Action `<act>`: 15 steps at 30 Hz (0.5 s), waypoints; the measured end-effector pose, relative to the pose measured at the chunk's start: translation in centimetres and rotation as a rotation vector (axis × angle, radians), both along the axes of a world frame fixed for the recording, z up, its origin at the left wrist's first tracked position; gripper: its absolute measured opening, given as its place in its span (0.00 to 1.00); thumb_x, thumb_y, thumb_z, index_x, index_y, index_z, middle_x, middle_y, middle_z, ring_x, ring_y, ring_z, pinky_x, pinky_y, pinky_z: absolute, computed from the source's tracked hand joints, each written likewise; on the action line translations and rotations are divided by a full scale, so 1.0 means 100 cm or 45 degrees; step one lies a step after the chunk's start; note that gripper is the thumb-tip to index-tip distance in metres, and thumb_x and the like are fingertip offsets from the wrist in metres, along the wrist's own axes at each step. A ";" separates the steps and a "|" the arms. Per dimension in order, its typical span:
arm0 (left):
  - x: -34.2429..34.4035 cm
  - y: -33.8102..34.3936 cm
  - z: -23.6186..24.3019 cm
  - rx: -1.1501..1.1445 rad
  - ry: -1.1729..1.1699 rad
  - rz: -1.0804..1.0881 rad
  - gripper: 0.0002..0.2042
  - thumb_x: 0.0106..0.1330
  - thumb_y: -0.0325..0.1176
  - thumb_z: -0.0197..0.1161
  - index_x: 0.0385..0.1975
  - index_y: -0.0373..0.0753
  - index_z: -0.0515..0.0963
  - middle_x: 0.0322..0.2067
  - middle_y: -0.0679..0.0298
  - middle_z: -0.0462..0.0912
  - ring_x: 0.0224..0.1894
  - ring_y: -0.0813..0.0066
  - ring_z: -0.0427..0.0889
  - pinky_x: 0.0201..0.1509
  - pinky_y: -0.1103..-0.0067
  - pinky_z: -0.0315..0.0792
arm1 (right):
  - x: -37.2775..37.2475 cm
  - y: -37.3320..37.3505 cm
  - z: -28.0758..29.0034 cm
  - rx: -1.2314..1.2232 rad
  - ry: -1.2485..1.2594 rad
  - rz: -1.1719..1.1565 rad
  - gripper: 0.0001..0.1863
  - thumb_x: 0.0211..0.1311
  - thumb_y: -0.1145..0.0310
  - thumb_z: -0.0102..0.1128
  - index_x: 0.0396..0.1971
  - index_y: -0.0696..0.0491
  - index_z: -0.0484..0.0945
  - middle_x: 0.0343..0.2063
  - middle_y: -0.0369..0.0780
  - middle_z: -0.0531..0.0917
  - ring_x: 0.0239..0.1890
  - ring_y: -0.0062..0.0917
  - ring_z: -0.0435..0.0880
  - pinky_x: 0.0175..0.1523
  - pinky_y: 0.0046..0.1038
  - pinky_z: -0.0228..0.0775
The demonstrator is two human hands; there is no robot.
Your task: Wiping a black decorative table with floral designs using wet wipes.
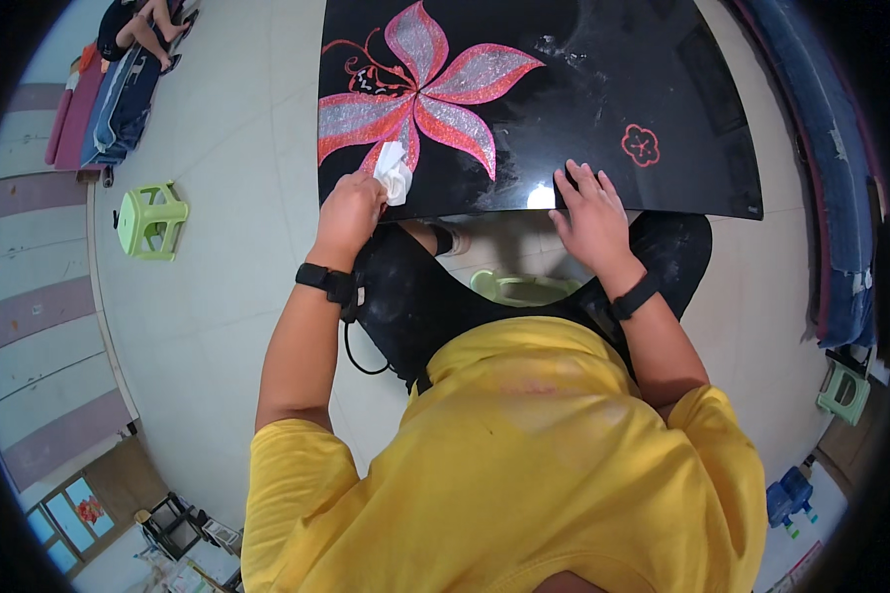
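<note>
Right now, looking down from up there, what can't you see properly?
All in the head view:
Far end of the black glossy tabletop: cut off by the upper edge.
Part of the white crumpled tissue: hidden by the left hand gripping it.
Most of the light-green plastic stool below the tabletop: covered by the yellow T-shirt and black trousers.
Head of the seated person: outside the picture.

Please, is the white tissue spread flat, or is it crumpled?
Crumpled: the left hand holds the white tissue in a bunch, and uneven folds show on it.
</note>
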State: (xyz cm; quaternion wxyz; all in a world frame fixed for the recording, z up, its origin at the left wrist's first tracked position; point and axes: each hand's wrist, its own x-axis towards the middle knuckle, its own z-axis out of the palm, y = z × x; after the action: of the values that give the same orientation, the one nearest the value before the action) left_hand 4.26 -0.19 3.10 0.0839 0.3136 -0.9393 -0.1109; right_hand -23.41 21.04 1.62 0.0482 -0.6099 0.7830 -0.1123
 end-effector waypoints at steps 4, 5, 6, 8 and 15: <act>0.008 0.002 -0.005 0.055 -0.014 -0.080 0.04 0.54 0.27 0.63 0.26 0.35 0.76 0.30 0.55 0.77 0.37 0.53 0.75 0.40 0.65 0.70 | -0.003 0.001 -0.004 0.037 0.009 -0.010 0.29 0.55 0.62 0.61 0.57 0.53 0.69 0.61 0.44 0.68 0.64 0.35 0.65 0.69 0.37 0.51; 0.009 0.003 -0.004 0.075 0.009 -0.082 0.04 0.54 0.27 0.63 0.26 0.35 0.76 0.30 0.55 0.77 0.37 0.53 0.75 0.41 0.65 0.70 | -0.003 0.000 -0.003 0.036 0.008 -0.011 0.29 0.55 0.62 0.61 0.57 0.53 0.69 0.61 0.44 0.68 0.64 0.35 0.65 0.69 0.37 0.51; 0.008 0.003 -0.002 0.095 0.032 -0.085 0.04 0.54 0.27 0.63 0.26 0.35 0.76 0.30 0.55 0.77 0.37 0.53 0.75 0.41 0.65 0.70 | -0.004 -0.001 -0.002 0.028 0.025 -0.011 0.28 0.55 0.62 0.60 0.57 0.53 0.69 0.61 0.44 0.68 0.64 0.35 0.65 0.69 0.37 0.51; 0.001 0.004 0.003 0.056 0.003 -0.039 0.04 0.54 0.27 0.63 0.26 0.35 0.76 0.30 0.54 0.77 0.37 0.53 0.75 0.41 0.65 0.70 | -0.001 0.000 0.000 0.027 0.037 -0.007 0.28 0.55 0.62 0.60 0.57 0.53 0.69 0.61 0.44 0.68 0.64 0.35 0.65 0.69 0.37 0.51; 0.003 0.009 0.001 0.040 -0.022 -0.005 0.04 0.55 0.27 0.62 0.24 0.34 0.75 0.29 0.54 0.77 0.37 0.53 0.75 0.41 0.66 0.70 | -0.002 -0.001 -0.001 0.024 0.017 -0.012 0.28 0.55 0.62 0.61 0.57 0.53 0.70 0.60 0.44 0.68 0.64 0.36 0.65 0.69 0.38 0.51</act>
State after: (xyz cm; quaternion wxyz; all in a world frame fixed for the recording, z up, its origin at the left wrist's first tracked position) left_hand 4.58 0.68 3.19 0.0706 0.3138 -0.9388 -0.1233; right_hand -23.60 20.99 1.49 0.0480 -0.6066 0.7871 -0.1011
